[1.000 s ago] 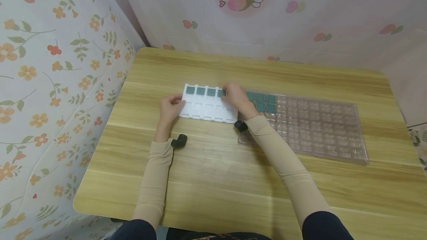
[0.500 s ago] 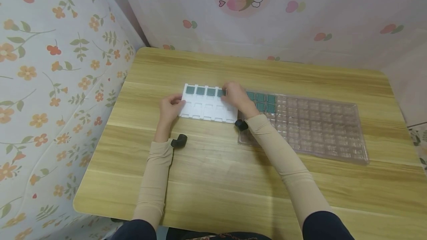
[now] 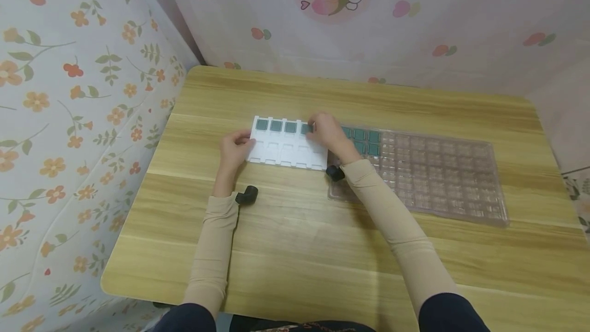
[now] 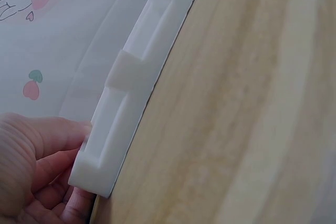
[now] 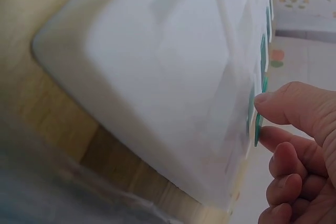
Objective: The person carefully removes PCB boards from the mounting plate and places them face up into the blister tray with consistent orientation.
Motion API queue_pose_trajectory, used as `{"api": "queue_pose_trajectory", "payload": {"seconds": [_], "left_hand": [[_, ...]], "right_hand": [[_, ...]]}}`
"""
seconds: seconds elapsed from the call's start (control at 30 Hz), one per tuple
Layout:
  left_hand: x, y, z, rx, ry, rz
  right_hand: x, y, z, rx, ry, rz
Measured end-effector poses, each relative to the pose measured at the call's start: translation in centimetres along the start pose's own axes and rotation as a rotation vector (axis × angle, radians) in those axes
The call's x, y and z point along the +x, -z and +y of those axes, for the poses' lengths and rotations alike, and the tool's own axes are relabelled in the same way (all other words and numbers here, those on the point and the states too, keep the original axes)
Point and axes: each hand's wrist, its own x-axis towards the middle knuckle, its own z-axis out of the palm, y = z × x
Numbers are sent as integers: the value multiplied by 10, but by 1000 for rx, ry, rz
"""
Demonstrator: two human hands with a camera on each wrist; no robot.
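A white plastic tray (image 3: pixel 286 153) with two rows of square pockets lies on the table. Green square chips (image 3: pixel 276 125) sit in its far row. My left hand (image 3: pixel 235 150) grips the tray's left end, thumb on top and fingers curled beside and below, as the left wrist view shows. At the far right part of the tray, my right hand (image 3: pixel 326 131) pinches a thin green square chip (image 5: pixel 258 129) between thumb and index finger, its other fingers curled. That chip stands at the pocket edge in the right wrist view. The tray's far right corner is hidden behind this hand.
A large clear plastic tray (image 3: pixel 442 178) with many pockets lies to the right, its left end close to the white tray. Several more green chips (image 3: pixel 367 142) sit in its far left pockets. The wooden table (image 3: pixel 295 250) meets patterned curtains behind and at left.
Hardly anything differs: the left hand keeps its hold on the white tray, and the right hand stays at the same chip with only a very slight shift.
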Motion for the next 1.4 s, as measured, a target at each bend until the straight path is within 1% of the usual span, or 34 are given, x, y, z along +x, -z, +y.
{"api": "queue_pose_trajectory", "payload": {"seconds": [0.27, 0.5, 0.7, 1.13, 1.4], "left_hand": [[0, 0, 1, 7, 2, 7], [0, 0, 2, 17, 12, 5], [0, 0, 2, 1, 13, 5], [0, -1, 2, 18, -6, 12], [-1, -1, 1, 11, 3, 8]], "right_hand": [[-3, 2, 3, 27, -3, 15], [-10, 8, 5, 35, -15, 16], [-16, 11, 11, 35, 2, 20], [-27, 20, 17, 37, 7, 46], [-36, 23, 24, 57, 24, 45]]}}
